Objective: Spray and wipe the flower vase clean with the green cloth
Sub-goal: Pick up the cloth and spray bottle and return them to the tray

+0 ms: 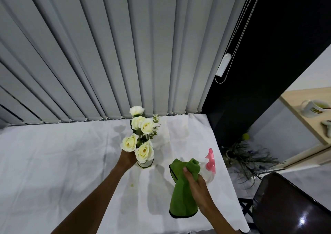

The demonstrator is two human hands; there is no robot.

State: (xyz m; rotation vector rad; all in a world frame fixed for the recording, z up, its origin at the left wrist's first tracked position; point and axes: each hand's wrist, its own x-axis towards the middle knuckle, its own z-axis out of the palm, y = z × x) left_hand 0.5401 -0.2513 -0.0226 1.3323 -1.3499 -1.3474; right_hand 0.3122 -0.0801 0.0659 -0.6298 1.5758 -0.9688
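Head view: white tablecloth (53,162) fills lower frame. Flower vase (145,163) at centre, glass so prob fragile + slick, top-heavy w/ roses; left hand (127,158) cupped round its side, best hold low on body. Green cloth (182,189), soft & limp, bunched in right hand (198,187). Spray bottle (208,169) just behind cloth, lower right
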